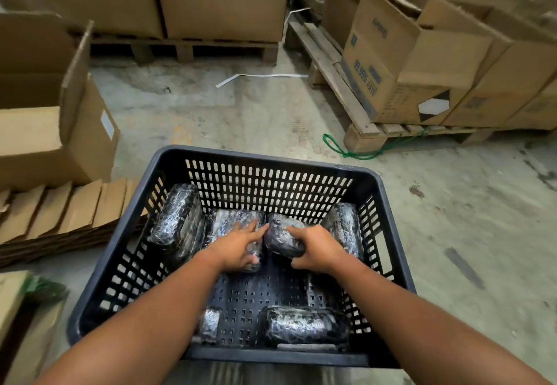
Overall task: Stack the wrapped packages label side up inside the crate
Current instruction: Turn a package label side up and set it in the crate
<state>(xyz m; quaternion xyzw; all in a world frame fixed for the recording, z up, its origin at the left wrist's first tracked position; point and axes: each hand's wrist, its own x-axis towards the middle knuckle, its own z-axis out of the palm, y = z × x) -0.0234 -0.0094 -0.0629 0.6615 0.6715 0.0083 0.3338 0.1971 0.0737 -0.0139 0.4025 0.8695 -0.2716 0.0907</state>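
Centrally, bare crate floor behind hands

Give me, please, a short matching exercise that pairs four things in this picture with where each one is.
Things:
1. left hand
2. right hand
3. green cord
4. flattened cardboard stack

Places:
A. on the floor by the pallet corner
B. on the floor left of the crate
C. resting flat on a wrapped package
D. gripping a tilted package

Pairs: 1-C, 2-D, 3-A, 4-B
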